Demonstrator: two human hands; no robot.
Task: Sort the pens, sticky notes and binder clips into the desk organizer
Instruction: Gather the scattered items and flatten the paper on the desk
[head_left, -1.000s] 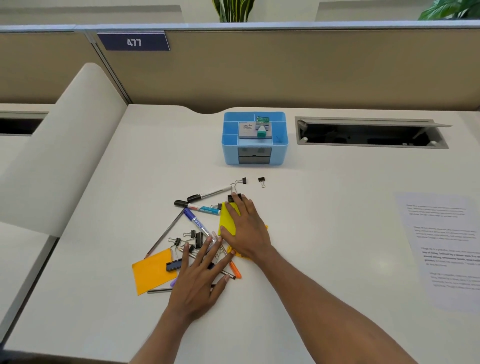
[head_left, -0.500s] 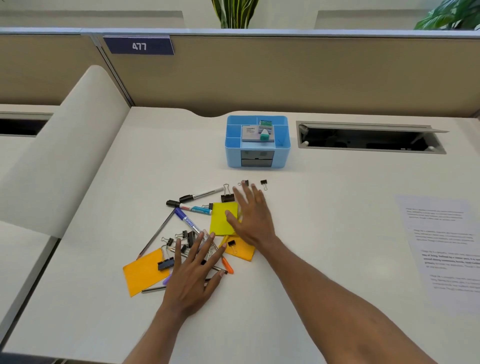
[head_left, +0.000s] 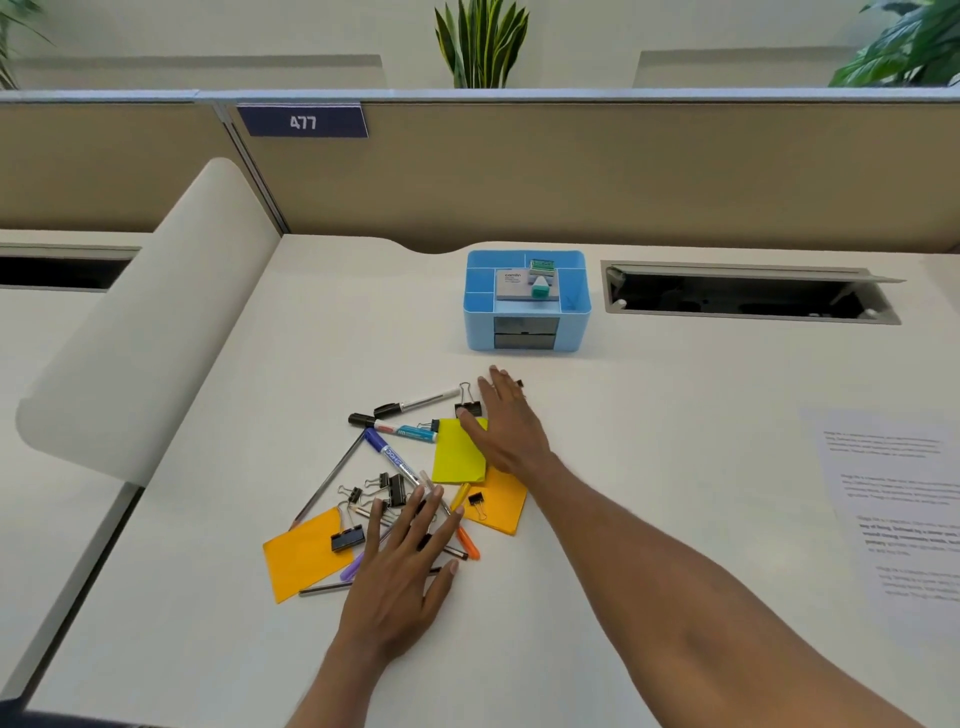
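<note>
Pens (head_left: 390, 453) and binder clips (head_left: 396, 491) lie under the flat, spread left hand (head_left: 400, 577); the right hand (head_left: 506, 421), also flat, overlaps the yellow sticky note (head_left: 457, 452). Farther off, the blue organizer (head_left: 478, 327) holds a "camlin" box (head_left: 511, 285); a sign (head_left: 303, 122) reads "477".

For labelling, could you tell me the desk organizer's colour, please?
The desk organizer is light blue; the head view shows it.

Right hand (head_left: 506, 421), fingers straight, now lies farther forward than one second ago, its fingertips at the small black binder clip (head_left: 518, 384). The square yellow sticky-note pad (head_left: 457, 452) and the orange sticky note (head_left: 501, 512) are largely uncovered.
</note>
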